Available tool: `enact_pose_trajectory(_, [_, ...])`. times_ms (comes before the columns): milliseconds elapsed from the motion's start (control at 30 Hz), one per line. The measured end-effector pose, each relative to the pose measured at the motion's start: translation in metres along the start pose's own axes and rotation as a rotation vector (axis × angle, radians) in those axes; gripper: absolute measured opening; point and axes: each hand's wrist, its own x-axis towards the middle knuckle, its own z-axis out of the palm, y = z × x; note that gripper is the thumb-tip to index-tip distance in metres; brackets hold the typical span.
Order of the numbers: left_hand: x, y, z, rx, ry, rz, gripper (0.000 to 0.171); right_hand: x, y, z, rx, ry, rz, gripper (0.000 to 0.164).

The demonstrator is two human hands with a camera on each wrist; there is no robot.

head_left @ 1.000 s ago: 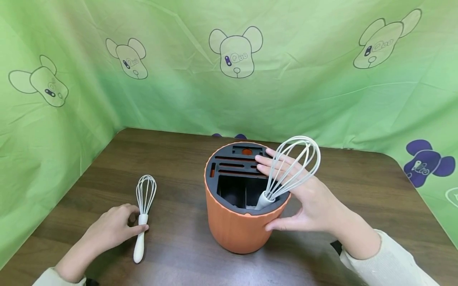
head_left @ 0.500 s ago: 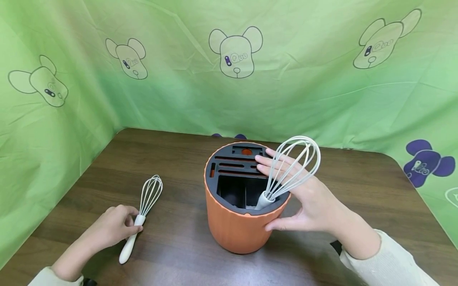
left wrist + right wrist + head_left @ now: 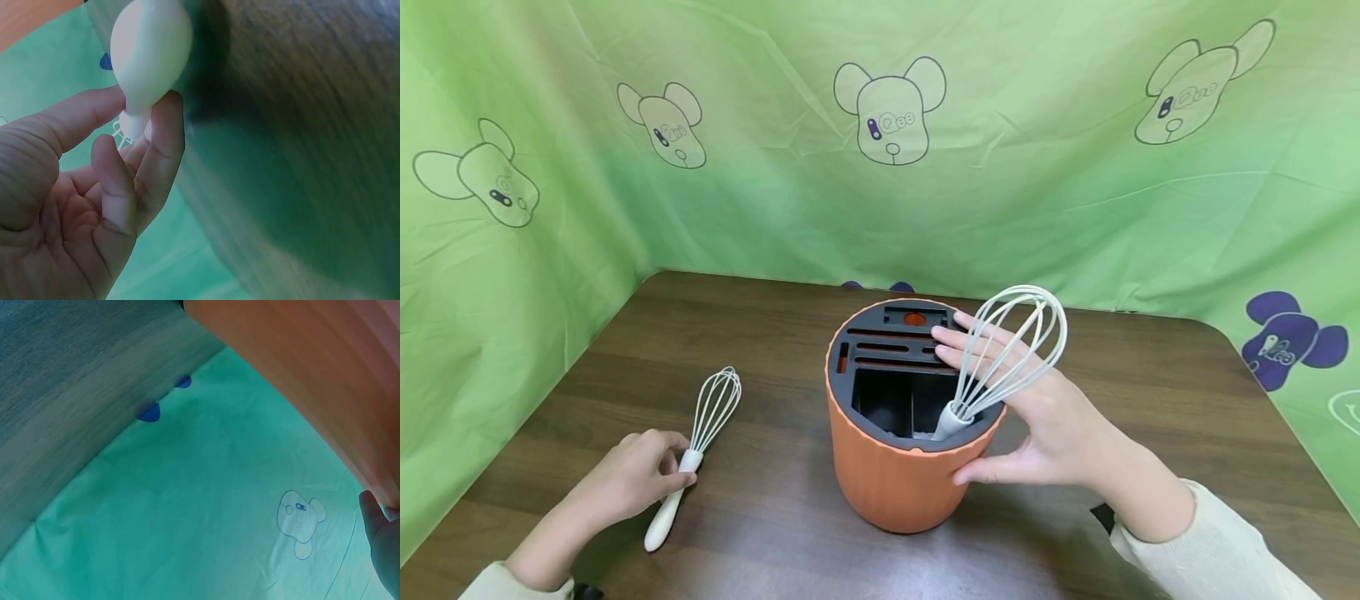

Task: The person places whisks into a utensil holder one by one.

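My left hand [image 3: 632, 482] pinches the pale handle of a small whisk [image 3: 715, 408] between thumb and fingers. The whisk points away to the right, and its bulbous handle end fills the top of the left wrist view. At the middle stands a ribbed orange utensil holder [image 3: 898, 487] with a dark slotted lid [image 3: 887, 350]. A larger whisk [image 3: 1011, 350] leans right out of its front right compartment, handle down. My right hand [image 3: 1052, 417] rests on the holder's right side, straight fingers spread over the lid and thumb against the outer wall, partly behind the larger whisk's wires.
The holder and hands are on a dark wood-grain table [image 3: 760, 333]. A green printed cloth [image 3: 752, 167] hangs behind and along both sides of it. Beside the larger whisk, the holder's front left compartment [image 3: 882, 404] gapes open.
The small whisk has turned in my left hand, its wire end swinging right and its handle end left. My left hand has shifted slightly left. My right hand keeps its place on the holder.
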Motion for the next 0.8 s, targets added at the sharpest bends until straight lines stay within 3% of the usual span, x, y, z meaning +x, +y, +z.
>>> enact_pose_trajectory(433, [0.0016, 0.0029, -0.0037, 0.027, 0.028, 0.038, 0.03, -0.001, -0.0003, -0.0002, -0.003, -0.002, 0.005, 0.093])
enact_pose_trajectory(800, [0.0043, 0.0088, -0.0031, 0.066, 0.15, 0.118, 0.032, 0.0, -0.0019, -0.0015, -0.007, -0.017, 0.016, 0.094])
